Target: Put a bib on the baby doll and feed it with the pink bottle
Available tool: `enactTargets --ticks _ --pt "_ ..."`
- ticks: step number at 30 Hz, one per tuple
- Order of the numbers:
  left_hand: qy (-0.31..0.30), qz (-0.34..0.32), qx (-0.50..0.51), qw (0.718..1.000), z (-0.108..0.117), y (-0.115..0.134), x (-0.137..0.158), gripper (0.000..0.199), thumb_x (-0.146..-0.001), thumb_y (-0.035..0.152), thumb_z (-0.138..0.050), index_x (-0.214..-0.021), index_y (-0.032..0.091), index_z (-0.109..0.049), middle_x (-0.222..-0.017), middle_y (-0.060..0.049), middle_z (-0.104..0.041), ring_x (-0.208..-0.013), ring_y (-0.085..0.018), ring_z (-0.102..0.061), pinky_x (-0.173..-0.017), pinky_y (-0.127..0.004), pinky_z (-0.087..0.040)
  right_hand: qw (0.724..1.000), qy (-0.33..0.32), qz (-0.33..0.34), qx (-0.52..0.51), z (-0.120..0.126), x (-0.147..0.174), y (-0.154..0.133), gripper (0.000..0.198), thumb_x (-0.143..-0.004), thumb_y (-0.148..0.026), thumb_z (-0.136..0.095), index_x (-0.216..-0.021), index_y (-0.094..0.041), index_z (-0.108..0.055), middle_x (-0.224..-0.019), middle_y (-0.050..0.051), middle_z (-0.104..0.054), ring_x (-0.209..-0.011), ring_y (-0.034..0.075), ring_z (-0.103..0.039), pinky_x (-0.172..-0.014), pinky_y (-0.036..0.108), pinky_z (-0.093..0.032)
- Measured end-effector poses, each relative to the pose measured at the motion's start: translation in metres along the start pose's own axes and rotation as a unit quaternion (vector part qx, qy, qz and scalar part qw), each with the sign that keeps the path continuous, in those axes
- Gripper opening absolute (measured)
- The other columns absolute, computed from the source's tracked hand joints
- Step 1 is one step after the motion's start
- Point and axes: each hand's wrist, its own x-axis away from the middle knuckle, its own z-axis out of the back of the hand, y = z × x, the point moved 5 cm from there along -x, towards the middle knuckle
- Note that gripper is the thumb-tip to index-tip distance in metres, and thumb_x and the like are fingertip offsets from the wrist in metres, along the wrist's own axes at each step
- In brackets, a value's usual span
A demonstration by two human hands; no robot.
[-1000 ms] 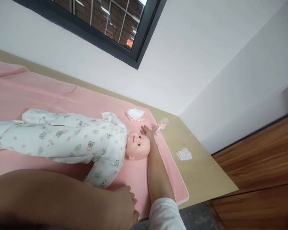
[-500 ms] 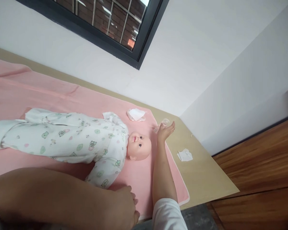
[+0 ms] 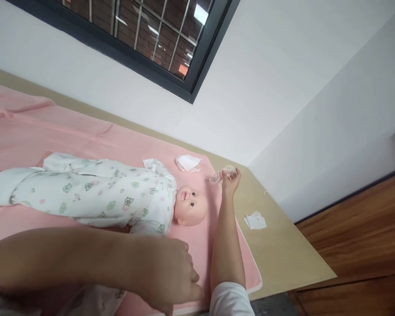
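Note:
A baby doll [image 3: 189, 205] in a white printed sleepsuit [image 3: 95, 193] lies on its back on a pink blanket [image 3: 69, 136], head to the right. My right hand [image 3: 231, 178] reaches past the doll's head and closes on a small clear baby bottle [image 3: 221, 174] near the blanket's far right corner. My left hand [image 3: 171, 274] hovers low in the foreground over the blanket's near edge, fingers loosely curled with nothing in them, covering the doll's near sleeve.
A crumpled white wipe [image 3: 187, 162] lies on the blanket beyond the doll's head. Another white tissue [image 3: 256, 220] rests on the tan tabletop [image 3: 283, 245] to the right. A white wall and a dark-framed window [image 3: 145, 35] stand behind; wooden floor lies beyond the table's right edge.
My right hand moved from beside the doll's head out to the bottle and closed on it. My left hand rose and shifted over the doll's near sleeve.

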Motion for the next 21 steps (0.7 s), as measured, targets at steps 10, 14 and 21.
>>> enactTargets --ticks 10,14,21 --pt "0.151 0.205 0.022 0.967 0.120 -0.097 0.030 0.028 -0.097 0.030 -0.050 -0.121 0.025 -0.064 -0.131 -0.002 -0.067 -0.118 -0.022 -0.062 -0.096 -0.032 -0.047 0.968 -0.148 0.087 -0.186 -0.028 0.032 -0.107 0.075 -0.068 -0.041 -0.078 -0.134 -0.022 -0.049 -0.126 0.010 -0.061 -0.113 0.021 -0.060 -0.102 0.041 -0.050" --pt "0.289 0.301 0.015 0.909 0.136 -0.125 0.047 0.036 -0.091 0.036 -0.056 -0.124 0.021 -0.058 -0.130 -0.006 -0.065 -0.116 -0.024 -0.062 -0.094 -0.035 -0.049 0.953 -0.219 0.120 -0.174 -0.038 0.067 -0.153 0.070 -0.074 -0.048 -0.076 -0.135 -0.026 -0.049 -0.130 0.010 -0.060 -0.122 0.024 -0.057 -0.104 0.043 -0.049" --pt "0.309 0.349 0.004 0.885 0.142 -0.124 0.051 0.078 -0.073 0.033 -0.071 -0.145 0.024 -0.043 -0.124 -0.006 -0.069 -0.112 -0.028 -0.064 -0.091 -0.037 -0.049 0.928 -0.296 0.139 -0.178 -0.053 0.127 -0.197 0.067 -0.073 -0.050 -0.079 -0.131 -0.031 -0.051 -0.135 0.007 -0.056 -0.124 0.024 -0.056 -0.110 0.045 -0.047"
